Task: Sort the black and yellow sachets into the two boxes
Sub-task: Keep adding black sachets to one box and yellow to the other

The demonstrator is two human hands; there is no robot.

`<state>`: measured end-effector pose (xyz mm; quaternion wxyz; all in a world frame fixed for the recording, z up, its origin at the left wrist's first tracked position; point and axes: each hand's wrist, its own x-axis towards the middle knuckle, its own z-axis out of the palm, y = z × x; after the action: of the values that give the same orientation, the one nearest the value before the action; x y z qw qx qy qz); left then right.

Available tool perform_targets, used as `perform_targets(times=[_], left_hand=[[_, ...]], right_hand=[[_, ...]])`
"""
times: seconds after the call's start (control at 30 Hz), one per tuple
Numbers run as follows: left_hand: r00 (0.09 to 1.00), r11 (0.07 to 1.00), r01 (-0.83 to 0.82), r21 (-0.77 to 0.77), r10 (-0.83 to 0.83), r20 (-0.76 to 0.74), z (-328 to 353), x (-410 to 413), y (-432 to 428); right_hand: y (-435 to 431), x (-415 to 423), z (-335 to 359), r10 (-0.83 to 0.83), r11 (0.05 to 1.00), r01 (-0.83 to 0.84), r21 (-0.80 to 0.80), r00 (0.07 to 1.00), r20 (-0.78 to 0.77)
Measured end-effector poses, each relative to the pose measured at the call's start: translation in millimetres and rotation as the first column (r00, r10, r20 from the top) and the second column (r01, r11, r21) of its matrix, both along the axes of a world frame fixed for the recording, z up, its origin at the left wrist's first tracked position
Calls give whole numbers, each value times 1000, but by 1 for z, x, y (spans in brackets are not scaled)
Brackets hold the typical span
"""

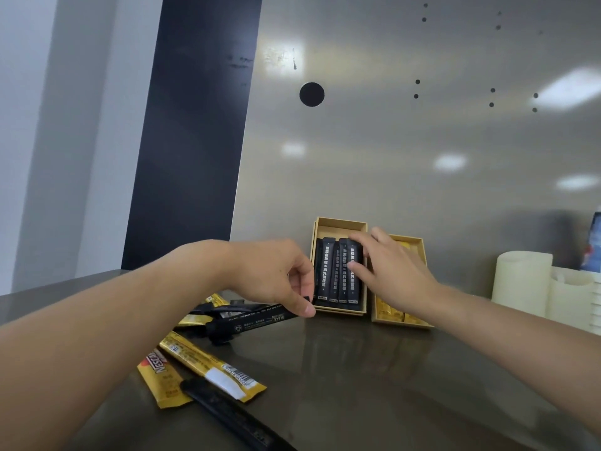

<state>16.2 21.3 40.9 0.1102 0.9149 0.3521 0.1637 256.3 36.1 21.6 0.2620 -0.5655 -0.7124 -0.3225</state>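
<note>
The right hand is covering most of the box of yellow sachets at centre right of the frame, leaving only its rim and a few yellow ends showing, so their number is not readable. The left hand is hiding the near end of the black sachet it is pinching. The left forearm is masking part of the loose pile at centre left. Another black sachet is running blurred towards the bottom edge. White print on the boxed black sachets is staying too small to read.
</note>
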Motion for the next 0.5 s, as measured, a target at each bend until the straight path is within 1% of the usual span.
perform_targets(times=[0.1,0.27,0.33,0.4,0.5], left_hand=[[1000,1000,-1,4,1,1,1,0,-1],[999,1000,-9,30,8,47,2,-1,-1],[993,997,-32,65,25,112,4,-2,-1],[974,995,-54,80,35,223,7,-3,-2],[925,998,-54,44,33,378,11,-1,-5]], right_hand=[[-2,0,-1,-71,997,69,29,994,79],[-11,-4,-3,-54,998,53,21,996,70],[-19,-7,-1,-5,1000,4,16,998,61],[-31,-9,-2,78,997,-77,-11,996,48],[-51,-8,-12,216,972,-211,-105,976,39]])
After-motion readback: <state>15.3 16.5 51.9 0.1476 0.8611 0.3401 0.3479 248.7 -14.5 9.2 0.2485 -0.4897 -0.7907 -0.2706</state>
